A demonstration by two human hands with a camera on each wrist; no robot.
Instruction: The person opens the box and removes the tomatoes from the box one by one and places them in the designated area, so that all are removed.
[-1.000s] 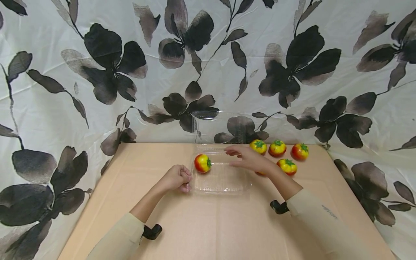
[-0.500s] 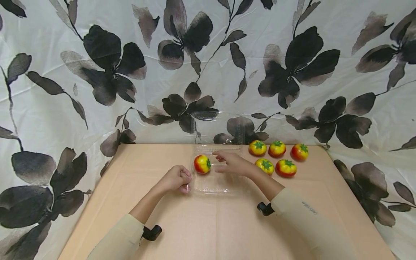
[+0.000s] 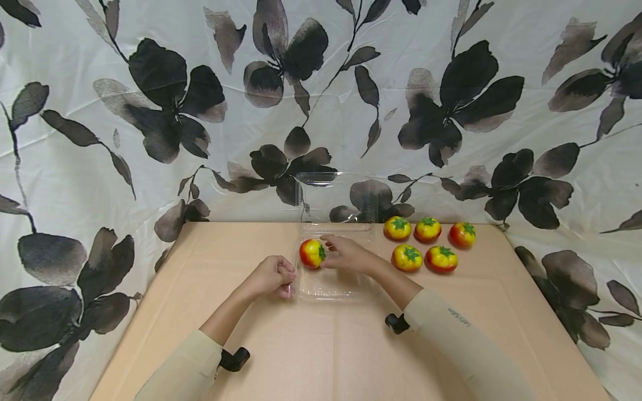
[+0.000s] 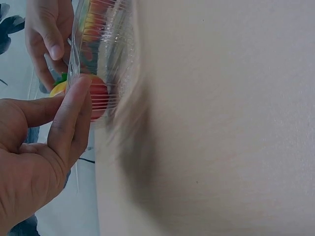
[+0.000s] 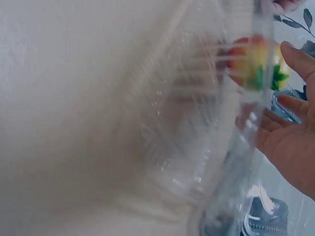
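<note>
A clear plastic clamshell container (image 3: 336, 285) lies on the table, its transparent lid (image 3: 338, 192) raised at the back. Inside, toward the left, sits one red-and-yellow tomato (image 3: 310, 253) with a green leafy top. My left hand (image 3: 272, 275) pinches the container's left rim between thumb and fingers, clearly visible in the left wrist view. My right hand (image 3: 349, 255) is over the container, its fingertips right at the tomato's green side. In the right wrist view, that hand's fingers (image 5: 295, 105) are spread and the thumb is near the tomato (image 5: 258, 61).
To the right of the container, several more such tomatoes (image 3: 407, 258) stand in two loose rows near the table's back edge. A floral cloth (image 3: 165, 100) hangs behind the tan table (image 3: 311, 356). Each wrist carries a small black camera (image 3: 234, 359).
My right hand has moved left across the container to the tomato inside, uncovering a tomato on the table that its wrist hid before. The left hand stays at the rim.
</note>
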